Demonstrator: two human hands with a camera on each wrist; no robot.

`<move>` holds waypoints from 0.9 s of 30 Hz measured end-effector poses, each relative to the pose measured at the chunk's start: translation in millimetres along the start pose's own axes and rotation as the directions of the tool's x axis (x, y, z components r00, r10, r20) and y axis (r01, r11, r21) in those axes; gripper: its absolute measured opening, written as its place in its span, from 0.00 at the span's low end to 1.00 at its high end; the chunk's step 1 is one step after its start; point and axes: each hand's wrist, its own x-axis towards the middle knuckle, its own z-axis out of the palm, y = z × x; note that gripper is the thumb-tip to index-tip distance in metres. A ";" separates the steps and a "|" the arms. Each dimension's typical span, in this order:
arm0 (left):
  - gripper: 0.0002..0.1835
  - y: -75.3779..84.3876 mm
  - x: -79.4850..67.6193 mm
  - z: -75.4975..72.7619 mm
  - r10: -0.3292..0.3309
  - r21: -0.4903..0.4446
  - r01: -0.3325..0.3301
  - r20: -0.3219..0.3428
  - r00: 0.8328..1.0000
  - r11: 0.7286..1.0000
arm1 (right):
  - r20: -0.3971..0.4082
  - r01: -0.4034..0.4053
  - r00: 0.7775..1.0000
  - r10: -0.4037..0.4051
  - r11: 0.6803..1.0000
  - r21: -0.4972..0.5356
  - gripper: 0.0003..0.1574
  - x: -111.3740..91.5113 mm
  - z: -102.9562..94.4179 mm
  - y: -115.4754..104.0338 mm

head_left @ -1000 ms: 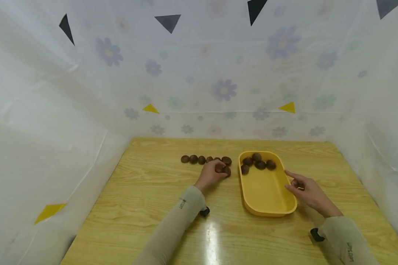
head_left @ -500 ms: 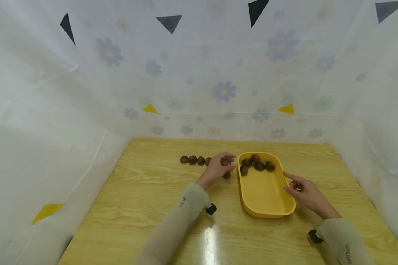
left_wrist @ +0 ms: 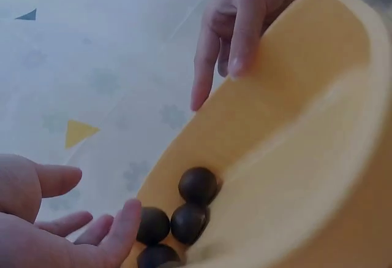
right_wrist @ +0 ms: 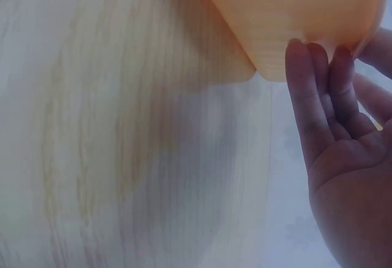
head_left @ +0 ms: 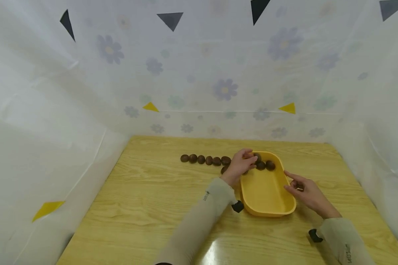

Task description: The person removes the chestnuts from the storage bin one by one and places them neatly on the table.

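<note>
The dark brown pieces (head_left: 261, 165), rounded and smooth, lie in 2 places: some inside the yellow tray (head_left: 266, 195), gathered toward its far end, and others on the counter (head_left: 146, 184) to its left. The left wrist view shows 4 of those in the tray, bunched close together against the wall. On the counter, 6 more form a tight row that ends near the tray's far left corner, and 1 lies just on the near side of the row's right end, partly covered by the left hand (head_left: 240, 165). That hand is over the tray's far left rim, its fingers loosely spread and its thumb well apart from them; 1 fingertip overlaps a piece in the left wrist view, and whether it touches cannot be told. The right hand (head_left: 310, 195) rests at the tray's right side, thumb and fingers apart, fingertips against the rim and outer wall, the fingers only slightly bent. Pale sleeves (head_left: 195, 221) with small dark lettering cover both arms, and a black device (head_left: 237, 206) sits at the left wrist, with another at the right. Glare marks the counter's near part. Behind and at both sides hangs a whitish sheet (head_left: 192, 59), printed with faint flowers and bearing black, grey and yellow triangles
</note>
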 end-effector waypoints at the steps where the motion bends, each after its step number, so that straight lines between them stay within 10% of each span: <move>1: 0.25 -0.6 1.5 4.1 -0.016 -0.030 0.015 -0.028 0.999 0.999 | -0.001 0.002 1.000 -0.002 1.000 -0.003 0.38 0.2 -0.1 -0.2; 13: 0.31 -9.6 16.0 35.4 -0.142 -0.102 0.120 -0.244 0.959 0.988 | 0.004 -0.029 1.000 0.029 1.000 -0.002 0.39 -0.3 -0.7 1.5; 27: 0.22 -22.6 28.7 50.1 -0.186 -0.178 0.152 -0.193 0.964 0.972 | 0.012 -0.059 0.998 0.059 0.998 -0.003 0.39 3.4 -0.9 3.9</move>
